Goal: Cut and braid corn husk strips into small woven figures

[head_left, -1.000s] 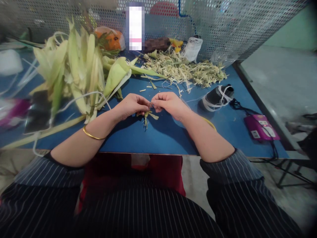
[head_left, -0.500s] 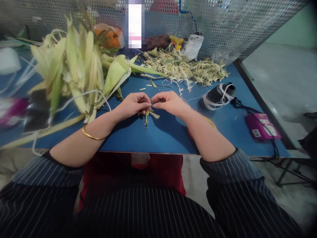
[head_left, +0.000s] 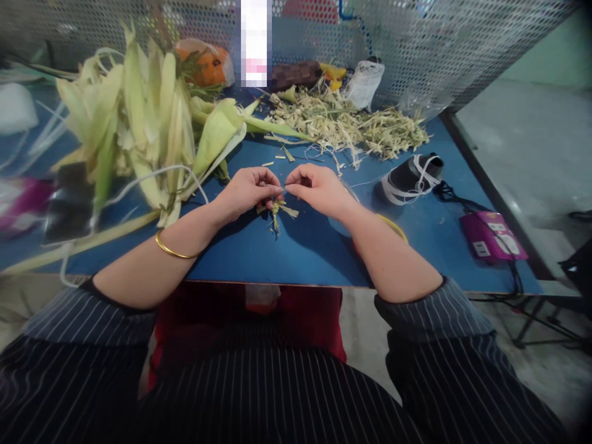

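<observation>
- At the far left, a big pile of long pale green-yellow leaf blades (head_left: pixel 139 123) lies on the blue tabletop (head_left: pixel 300 259), well apart from the hands.
- The left hand (head_left: pixel 245 194), a thin gold bangle (head_left: pixel 173 251) on its wrist, is curled closed, with thumb and fingertips pinching the top of a small knotted bundle of green-yellow leaf strips (head_left: pixel 277 213).
- The bundle hangs just below the two sets of fingertips, its loose ends brushing the table between the wrists.
- I judge it very light, soft and bendy. The strips look thin and likely to tear or fray, so the knot near the top is the safest place to hold, pinched gently rather than pulled by the tails.
- The right hand (head_left: pixel 317 191) is closed too, its fingertips meeting the left's and nipping the same top end. Exactly which strip it holds is too small to tell.
- Further right and behind, a heap of shredded pale leaf trimmings (head_left: pixel 361 126) spreads out.
- Near the right edge sit a dark roll wrapped in white band (head_left: pixel 409 179) and a magenta box with a black cable (head_left: pixel 493 235).
</observation>
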The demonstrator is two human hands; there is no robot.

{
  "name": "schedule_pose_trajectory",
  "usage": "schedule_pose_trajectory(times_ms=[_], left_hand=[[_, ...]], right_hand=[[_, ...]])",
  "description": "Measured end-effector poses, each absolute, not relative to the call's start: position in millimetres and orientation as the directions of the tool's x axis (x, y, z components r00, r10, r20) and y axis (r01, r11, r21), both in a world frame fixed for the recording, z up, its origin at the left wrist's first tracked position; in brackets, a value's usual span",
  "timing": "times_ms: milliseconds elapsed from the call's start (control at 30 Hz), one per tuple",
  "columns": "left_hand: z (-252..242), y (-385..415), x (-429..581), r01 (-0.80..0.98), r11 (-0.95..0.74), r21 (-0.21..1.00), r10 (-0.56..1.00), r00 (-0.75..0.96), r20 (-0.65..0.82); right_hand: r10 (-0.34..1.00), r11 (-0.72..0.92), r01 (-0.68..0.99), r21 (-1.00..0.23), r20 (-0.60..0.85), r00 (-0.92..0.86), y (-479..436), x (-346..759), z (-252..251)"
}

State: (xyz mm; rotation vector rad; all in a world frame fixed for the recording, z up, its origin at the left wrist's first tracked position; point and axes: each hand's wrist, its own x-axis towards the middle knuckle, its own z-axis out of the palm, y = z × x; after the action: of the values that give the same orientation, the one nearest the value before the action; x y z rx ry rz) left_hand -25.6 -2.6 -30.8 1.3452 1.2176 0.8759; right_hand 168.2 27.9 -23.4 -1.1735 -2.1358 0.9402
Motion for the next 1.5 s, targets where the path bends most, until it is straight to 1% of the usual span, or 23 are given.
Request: schedule_pose_trajectory(times_ms=[67, 133, 267, 433, 500, 600, 700, 867, 967, 1033, 1100, 1167, 1267, 1400, 1500], left_hand=[[-31, -3, -26, 0.181, 0.085, 0.980, 0.967, 0.221, -0.124], [-31, -3, -27, 0.180, 0.079, 0.980, 0.965, 0.232, -0.121], [-30, -3, -26, 0.186, 0.085, 0.979, 0.965, 0.228, -0.127], [-32, -1, -26, 0.186, 0.088, 0.979, 0.965, 0.226, -0.130], [-32, -1, -26, 0.190, 0.084, 0.978, 0.966, 0.226, -0.127], [-31, -1, -25, 0.187, 0.079, 0.979, 0.968, 0.218, -0.120], [-31, -1, -26, 0.189, 0.069, 0.979, 0.973, 0.206, -0.108], [-34, 1, -27, 0.212, 0.066, 0.975, 0.977, 0.183, -0.106], [-34, 1, -27, 0.221, 0.062, 0.973, 0.977, 0.185, -0.104], [-33, 0, -27, 0.223, 0.060, 0.973, 0.978, 0.181, -0.102], [-32, -1, -27, 0.221, 0.050, 0.974, 0.976, 0.194, -0.094], [-31, -1, -27, 0.219, 0.024, 0.975, 0.972, 0.222, -0.074], [-33, 0, -28, 0.238, -0.023, 0.971, 0.973, 0.230, -0.033], [-37, 1, -31, 0.352, -0.137, 0.926, 0.975, 0.215, 0.062], [-37, -2, -30, 0.493, -0.264, 0.829, 0.960, 0.214, 0.178]], right_hand=[[0.862, 0.355, 0.483, -0.800, 0.080, -0.500, 28, 168, -26], [0.855, 0.343, 0.491, -0.801, 0.049, -0.517, 29, 167, -28], [0.857, 0.358, 0.531, -0.768, 0.044, -0.514, 31, 168, -29], [0.853, 0.416, 0.585, -0.696, 0.076, -0.517, 31, 167, -28], [0.855, 0.415, 0.591, -0.692, 0.075, -0.512, 30, 167, -26], [0.860, 0.376, 0.570, -0.731, 0.046, -0.508, 27, 166, -23], [0.840, 0.360, 0.526, -0.770, 0.023, -0.542, 26, 167, -21], [0.808, 0.352, 0.503, -0.789, -0.015, -0.589, 26, 169, -21], [0.800, 0.312, 0.496, -0.810, -0.057, -0.597, 28, 170, -22], [0.837, 0.275, 0.471, -0.838, -0.032, -0.546, 29, 170, -24], [0.876, 0.268, 0.411, -0.871, 0.042, -0.481, 30, 169, -25], [0.870, 0.282, 0.334, -0.900, 0.093, -0.485, 31, 167, -26], [0.808, 0.280, 0.281, -0.918, 0.067, -0.586, 30, 165, -29], [0.803, 0.291, 0.339, -0.895, 0.036, -0.595, 29, 164, -35], [0.808, 0.327, 0.365, -0.872, 0.057, -0.586, 31, 165, -39]])
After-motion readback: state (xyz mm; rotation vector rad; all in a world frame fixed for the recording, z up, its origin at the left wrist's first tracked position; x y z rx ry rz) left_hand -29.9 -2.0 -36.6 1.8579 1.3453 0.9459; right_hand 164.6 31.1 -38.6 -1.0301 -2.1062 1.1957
